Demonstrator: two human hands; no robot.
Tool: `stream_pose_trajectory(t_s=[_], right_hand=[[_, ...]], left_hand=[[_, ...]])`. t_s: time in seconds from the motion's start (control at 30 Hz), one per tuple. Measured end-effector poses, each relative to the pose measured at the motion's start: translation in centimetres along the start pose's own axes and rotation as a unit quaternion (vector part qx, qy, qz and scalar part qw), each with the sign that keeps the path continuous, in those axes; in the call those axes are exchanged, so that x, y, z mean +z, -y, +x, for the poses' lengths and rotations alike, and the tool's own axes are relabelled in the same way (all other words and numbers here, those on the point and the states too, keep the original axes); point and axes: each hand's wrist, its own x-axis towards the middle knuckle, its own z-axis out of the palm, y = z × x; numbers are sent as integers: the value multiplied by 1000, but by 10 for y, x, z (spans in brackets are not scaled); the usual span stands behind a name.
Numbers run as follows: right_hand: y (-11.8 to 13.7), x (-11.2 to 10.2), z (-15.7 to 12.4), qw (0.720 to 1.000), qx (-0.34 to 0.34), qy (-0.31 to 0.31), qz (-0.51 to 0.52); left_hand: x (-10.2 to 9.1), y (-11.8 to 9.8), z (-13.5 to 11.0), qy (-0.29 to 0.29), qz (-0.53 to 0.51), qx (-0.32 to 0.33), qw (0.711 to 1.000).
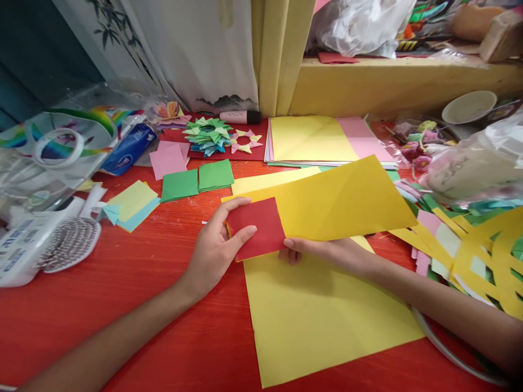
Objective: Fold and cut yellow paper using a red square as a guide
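My left hand [218, 245] pinches a red paper square [259, 228] laid over the left end of a long yellow paper strip [343, 201]. Its thumb rests on the red face and its fingers go behind. My right hand [300, 249] grips the lower right corner of the red square and the strip's lower edge, thumb in front, fingers partly hidden behind. The strip is held tilted above the table, its right end rising. Below lies a larger pale yellow sheet [327, 321] on the red table. Another pale yellow piece [273, 179] shows behind the strip.
Green paper squares [180, 185], pink squares [168, 159] and folded paper stars [208, 135] lie beyond my hands. A stack of coloured sheets [310, 139] sits at the back. A hairbrush [73, 242] is at left; yellow cut scraps [469, 245] heap at right.
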Motion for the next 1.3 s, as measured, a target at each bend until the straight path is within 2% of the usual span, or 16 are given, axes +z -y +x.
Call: stream_pose_trajectory(t_s=[0.33, 0.43, 0.53, 0.67, 0.8, 1.0, 1.3], right_hand=[[0, 0, -1, 1000, -20, 1, -8], [-1, 0, -1, 1000, -23, -5, -10], [-2, 0, -1, 1000, -12, -16, -5], [-2, 0, 0, 1000, -6, -22, 17], [-3, 0, 0, 999, -9, -27, 30], [-4, 1, -1, 1000, -7, -23, 0], [-6, 3, -1, 999, 24, -33, -35]], left_hand=[[-1, 1, 0, 7, 9, 7, 1000], [0, 2, 0, -7, 24, 25, 999], [1, 2, 0, -17, -12, 43, 999], [4, 2, 0, 10, -101, 13, 995], [6, -1, -2, 28, -140, -16, 990], [7, -4, -6, 75, -113, -67, 988], [7, -4, -7, 101, -86, -74, 988]])
